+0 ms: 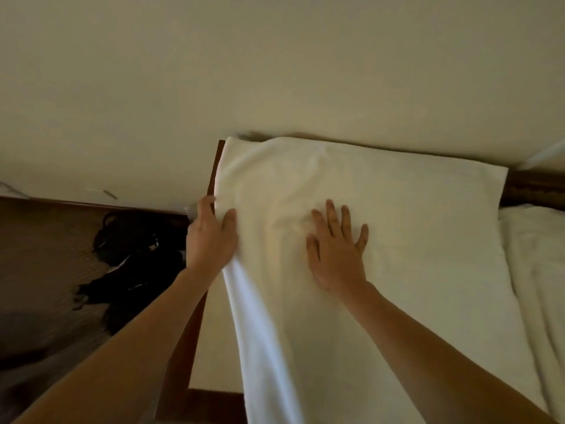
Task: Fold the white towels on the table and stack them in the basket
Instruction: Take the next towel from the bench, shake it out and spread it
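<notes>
White towel spread flat over dark wooden table, far edge against cream wall. Right hand flat on towel, fingers spread. Left hand grips towel's left edge at table's edge; cloth hangs down from it. More white towels bunched at right. Black bundle on floor, left.

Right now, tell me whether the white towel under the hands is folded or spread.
Spread: the white cloth towel lies flat over the dark wooden table, near end hanging off.
</notes>
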Available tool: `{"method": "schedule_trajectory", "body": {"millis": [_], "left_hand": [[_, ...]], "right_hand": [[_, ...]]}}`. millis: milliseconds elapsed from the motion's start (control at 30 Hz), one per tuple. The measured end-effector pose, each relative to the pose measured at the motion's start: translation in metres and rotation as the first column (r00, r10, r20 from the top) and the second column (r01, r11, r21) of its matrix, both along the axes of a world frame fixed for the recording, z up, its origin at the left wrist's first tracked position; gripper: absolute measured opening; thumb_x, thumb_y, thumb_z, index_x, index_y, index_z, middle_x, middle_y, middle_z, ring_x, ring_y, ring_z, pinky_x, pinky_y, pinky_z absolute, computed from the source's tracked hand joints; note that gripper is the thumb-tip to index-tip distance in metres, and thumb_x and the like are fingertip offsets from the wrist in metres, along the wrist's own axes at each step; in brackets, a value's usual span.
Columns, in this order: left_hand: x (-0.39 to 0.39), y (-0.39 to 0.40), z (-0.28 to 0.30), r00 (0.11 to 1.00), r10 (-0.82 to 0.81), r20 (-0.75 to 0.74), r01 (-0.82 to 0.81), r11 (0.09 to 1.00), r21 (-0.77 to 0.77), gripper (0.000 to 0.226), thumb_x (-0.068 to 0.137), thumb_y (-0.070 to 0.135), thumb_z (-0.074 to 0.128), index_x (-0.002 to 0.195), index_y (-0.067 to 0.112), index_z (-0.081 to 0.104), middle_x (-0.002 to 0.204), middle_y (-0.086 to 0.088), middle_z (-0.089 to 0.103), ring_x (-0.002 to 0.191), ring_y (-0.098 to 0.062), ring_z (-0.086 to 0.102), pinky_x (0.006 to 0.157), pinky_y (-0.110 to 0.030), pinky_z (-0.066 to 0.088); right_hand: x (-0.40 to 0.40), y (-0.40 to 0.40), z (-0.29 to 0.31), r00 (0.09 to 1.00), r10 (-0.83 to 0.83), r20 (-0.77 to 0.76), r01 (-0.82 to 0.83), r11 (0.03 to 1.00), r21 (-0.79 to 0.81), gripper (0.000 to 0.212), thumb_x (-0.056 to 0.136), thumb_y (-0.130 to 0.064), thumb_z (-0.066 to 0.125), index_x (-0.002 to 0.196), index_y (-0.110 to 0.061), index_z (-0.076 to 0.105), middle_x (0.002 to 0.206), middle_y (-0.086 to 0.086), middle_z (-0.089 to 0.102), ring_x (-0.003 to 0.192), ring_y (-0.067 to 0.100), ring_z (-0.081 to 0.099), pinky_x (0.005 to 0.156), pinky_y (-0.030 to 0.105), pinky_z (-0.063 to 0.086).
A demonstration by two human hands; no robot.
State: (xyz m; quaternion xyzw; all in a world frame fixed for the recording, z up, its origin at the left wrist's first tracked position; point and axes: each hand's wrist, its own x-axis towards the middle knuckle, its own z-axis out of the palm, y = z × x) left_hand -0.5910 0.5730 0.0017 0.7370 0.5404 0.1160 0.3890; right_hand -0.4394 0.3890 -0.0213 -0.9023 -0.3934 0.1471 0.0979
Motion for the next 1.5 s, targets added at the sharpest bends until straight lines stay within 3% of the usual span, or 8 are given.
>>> {"method": "schedule_trajectory", "body": {"millis": [200, 433, 633, 833, 967, 1100, 1167, 1500], "left_hand": [[-0.083, -0.129, 0.017, 0.995, 0.085, 0.05, -0.077, 0.987, -0.144, 0.042, 0.103, 0.037, 0.055, 0.142, 0.025, 0.043, 0.081, 0.004, 0.068, 0.073, -0.008, 0.065, 0.061, -0.021, 0.044], [-0.123, -0.218, 0.016, 0.989, 0.132, 0.073, -0.116, 0.975, -0.189, 0.034, 0.106, 0.036, 0.048, 0.138, 0.029, 0.041, 0.078, -0.001, 0.067, 0.067, -0.014, 0.065, 0.053, -0.024, 0.046], [-0.161, -0.199, 0.011, 0.997, 0.07, 0.027, -0.071, 0.996, 0.057, 0.028, 0.108, 0.034, 0.04, 0.135, 0.025, 0.041, 0.107, -0.001, 0.062, 0.09, -0.019, 0.06, 0.064, -0.034, 0.047], [-0.214, -0.142, -0.006, 0.936, 0.068, -0.346, 0.023, 0.967, 0.253, 0.035, 0.108, 0.034, 0.04, 0.14, 0.019, 0.043, 0.126, -0.019, 0.059, 0.103, -0.041, 0.06, 0.074, -0.05, 0.05], [-0.199, -0.168, -0.006, 0.906, 0.076, -0.416, 0.086, 0.93, 0.357, 0.043, 0.104, 0.032, 0.05, 0.144, 0.018, 0.045, 0.145, -0.016, 0.048, 0.127, -0.041, 0.048, 0.101, -0.058, 0.043], [-0.155, -0.216, -0.016, 0.779, -0.428, -0.459, 0.561, 0.802, 0.205, 0.06, 0.104, 0.053, 0.019, 0.16, 0.032, 0.023, 0.171, 0.002, 0.009, 0.157, -0.026, 0.006, 0.125, -0.057, 0.012], [-0.151, -0.217, -0.027, 0.698, -0.486, -0.526, 0.642, 0.75, 0.159, 0.068, 0.097, 0.06, 0.002, 0.162, 0.038, 0.007, 0.17, 0.008, -0.014, 0.157, -0.022, -0.014, 0.124, -0.06, 0.001], [-0.187, -0.173, -0.039, 0.787, -0.187, -0.588, 0.355, 0.917, 0.183, 0.071, 0.1, 0.064, 0.002, 0.163, 0.031, -0.008, 0.17, 0.002, -0.018, 0.156, -0.027, -0.014, 0.124, -0.059, -0.006]], "right_hand": [[-0.08, -0.088, -0.022, 0.995, 0.1, 0.023, -0.101, 0.994, 0.034, 0.057, 0.103, -0.044, 0.026, 0.157, -0.026, 0.032, 0.172, 0.0, 0.008, 0.158, 0.026, 0.005, 0.12, 0.063, 0.002], [-0.117, -0.154, -0.02, 0.989, 0.125, 0.073, -0.122, 0.992, -0.044, 0.062, 0.1, -0.049, 0.034, 0.156, -0.024, 0.04, 0.166, 0.009, 0.03, 0.152, 0.036, 0.029, 0.113, 0.071, 0.019], [-0.126, -0.172, -0.021, 0.987, 0.152, 0.05, -0.144, 0.981, -0.132, 0.066, 0.103, -0.061, 0.014, 0.163, -0.035, 0.003, 0.172, -0.002, -0.002, 0.158, 0.029, -0.003, 0.119, 0.066, -0.004], [-0.124, -0.171, -0.013, 0.984, 0.18, 0.008, -0.176, 0.971, -0.159, 0.07, 0.096, -0.064, -0.003, 0.16, -0.038, -0.017, 0.164, -0.008, -0.03, 0.155, 0.026, -0.024, 0.119, 0.066, -0.012], [-0.136, -0.166, -0.008, 0.991, 0.134, 0.004, -0.133, 0.985, -0.109, 0.073, 0.096, -0.058, 0.002, 0.163, -0.032, -0.004, 0.168, -0.002, -0.021, 0.157, 0.031, -0.013, 0.118, 0.068, -0.009], [-0.172, -0.15, -0.006, 0.952, 0.306, 0.032, -0.306, 0.952, 0.013, 0.063, 0.105, -0.051, 0.023, 0.163, -0.029, 0.017, 0.172, 0.0, 0.005, 0.158, 0.03, 0.0, 0.119, 0.066, -0.001], [-0.178, -0.147, -0.009, 0.944, 0.328, 0.023, -0.329, 0.944, 0.003, 0.06, 0.107, -0.052, 0.022, 0.163, -0.03, 0.018, 0.172, -0.001, 0.008, 0.158, 0.028, 0.002, 0.12, 0.068, 0.007], [-0.095, -0.263, -0.01, 0.997, 0.056, 0.06, -0.045, 0.985, -0.169, 0.063, 0.102, -0.061, 0.0, 0.16, -0.041, -0.013, 0.165, -0.014, -0.028, 0.155, 0.018, -0.024, 0.125, 0.05, -0.008]]}}
